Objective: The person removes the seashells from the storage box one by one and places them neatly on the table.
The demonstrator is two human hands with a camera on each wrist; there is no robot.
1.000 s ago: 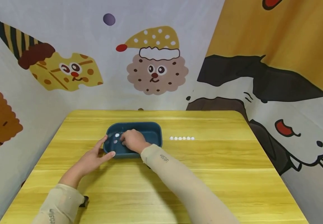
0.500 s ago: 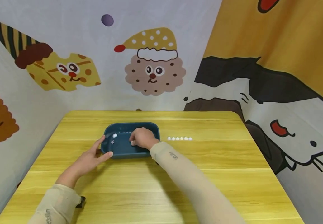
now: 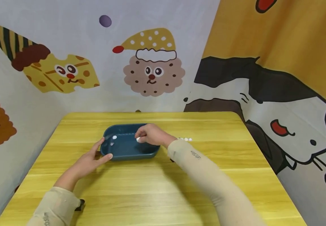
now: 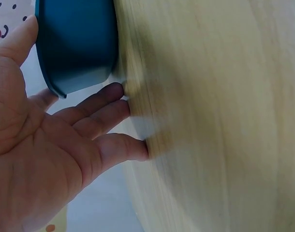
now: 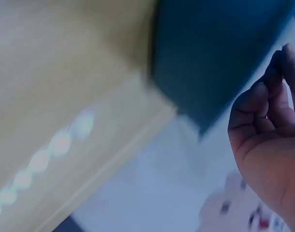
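Observation:
A dark blue rectangular tray [image 3: 130, 156] stands on the table. My left hand [image 3: 87, 161] spreads round its left end, thumb and forefinger at the rim; in the left wrist view the other fingers [image 4: 111, 111] reach down to the table. Over the tray's right part, my right hand [image 3: 152, 135] pinches a small white round piece [image 3: 138, 140] between thumb and fingertips. Inside the tray, at the left, lie a white piece [image 3: 114, 137] and a duller greyish one [image 3: 112, 144].
Right of the tray, a straight row of several white round pieces [image 3: 186, 139] lies on the yellow wood-grain table [image 3: 140, 194]; my right wrist hides part of it in the head view. A cartoon-printed cloth [image 3: 80, 18] hangs behind the table.
My right hand has moved right and up from the tray's left-middle, bringing the white round piece to its right end. My left hand stays at the rim. The head view has shifted slightly.

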